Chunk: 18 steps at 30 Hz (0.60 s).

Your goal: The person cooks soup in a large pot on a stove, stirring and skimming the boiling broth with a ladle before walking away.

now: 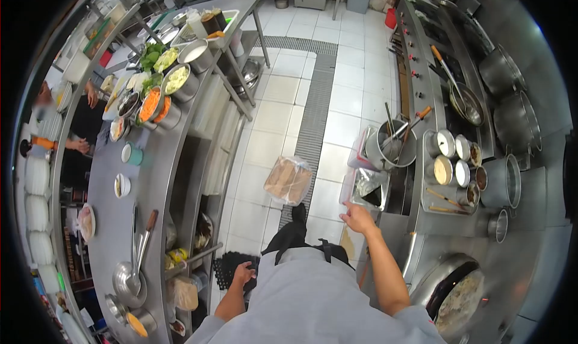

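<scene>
My right hand (361,219) reaches forward, its fingers apart and nothing visible in them. Its fingertips are close to the near edge of a metal pan (368,187) holding a clear plastic bag and something dark. My left hand (243,274) hangs low beside my body with loosely bent, parted fingers, also without a visible load. A black perforated mat (229,270) shows next to it. Ahead of my black shoe (298,213), a clear plastic bag of brown bread-like pieces (289,181) overlaps the tiled floor and drain grate.
Left, a steel counter (158,181) carries vegetable containers, ladles and a teal cup (132,154). On the right are a stove (424,55), a pot of utensils (390,145), a tray of sauce bowls (426,187) and a large wok (460,293). Another person's hand (78,146) shows behind the counter.
</scene>
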{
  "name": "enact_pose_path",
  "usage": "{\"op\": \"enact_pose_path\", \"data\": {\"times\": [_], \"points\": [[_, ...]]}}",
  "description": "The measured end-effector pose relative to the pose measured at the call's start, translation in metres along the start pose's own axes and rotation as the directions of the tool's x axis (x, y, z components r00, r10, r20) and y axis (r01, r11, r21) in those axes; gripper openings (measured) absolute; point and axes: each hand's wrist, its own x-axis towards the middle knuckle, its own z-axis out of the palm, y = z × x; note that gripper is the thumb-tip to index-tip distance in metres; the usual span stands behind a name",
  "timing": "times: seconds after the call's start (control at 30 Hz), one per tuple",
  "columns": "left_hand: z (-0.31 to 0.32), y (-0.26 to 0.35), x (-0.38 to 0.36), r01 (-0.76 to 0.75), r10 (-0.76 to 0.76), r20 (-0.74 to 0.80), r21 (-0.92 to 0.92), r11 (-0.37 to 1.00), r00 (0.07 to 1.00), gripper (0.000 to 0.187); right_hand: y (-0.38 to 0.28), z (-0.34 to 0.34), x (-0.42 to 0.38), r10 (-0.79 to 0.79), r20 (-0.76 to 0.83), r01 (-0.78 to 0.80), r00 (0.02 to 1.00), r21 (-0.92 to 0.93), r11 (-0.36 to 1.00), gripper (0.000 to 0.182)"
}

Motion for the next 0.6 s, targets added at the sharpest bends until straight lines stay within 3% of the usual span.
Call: {"op": "enact_pose_path", "data": {"times": [0.03,0.07,0.13,0.17,0.23,0.27,0.37,0.43,0.53,0.6], "points": [[-0.008,0.028,0.004,-0.106,0.106,-0.012,0.008,0.994,0.994,0.054,0.000,-0.001,0.011,0.000,-0.014,0.000,1.000,-0.004,1.000,0.048],[-0.014,0.056,0.007,0.051,-0.041,0.039,-0.334,0.941,0.998,0.053,0.003,0.001,0.025,0.000,-0.009,0.000,1.000,-0.019,1.000,0.048],[-0.036,0.071,0.040,-0.201,0.194,-0.059,-0.154,0.967,0.979,0.050,0.010,0.004,0.050,-0.007,-0.032,0.006,0.999,-0.015,1.000,0.049],[-0.051,0.090,0.043,-0.080,0.064,-0.054,-0.386,0.919,0.996,0.050,0.012,0.006,0.061,0.012,-0.040,-0.012,0.999,-0.010,1.000,0.049],[-0.075,0.121,0.047,-0.222,0.174,-0.182,-0.289,0.931,0.968,0.048,0.020,0.009,0.084,0.072,-0.010,-0.071,0.997,0.092,0.993,0.048],[-0.089,0.148,0.036,-0.141,0.090,-0.182,-0.292,0.946,0.979,0.050,0.029,0.014,0.096,0.075,-0.050,-0.070,0.996,0.102,0.992,0.048],[-0.111,0.160,0.043,-0.146,0.078,-0.248,-0.271,0.951,0.966,0.048,0.063,0.041,0.123,0.107,-0.167,-0.081,0.980,0.154,0.985,0.047],[-0.115,0.160,0.041,-0.109,0.041,-0.231,-0.291,0.951,0.972,0.048,0.084,0.058,0.132,0.255,-0.181,-0.201,0.950,0.271,0.941,0.047],[-0.108,0.134,0.049,-0.055,-0.020,-0.204,-0.356,0.933,0.979,0.048,0.126,0.087,0.139,0.362,-0.176,-0.309,0.915,0.271,0.912,0.049],[-0.103,0.124,0.047,-0.033,-0.038,-0.179,-0.381,0.924,0.983,0.047,0.145,0.096,0.135,0.455,0.055,-0.450,0.889,0.293,0.844,0.050]]}}
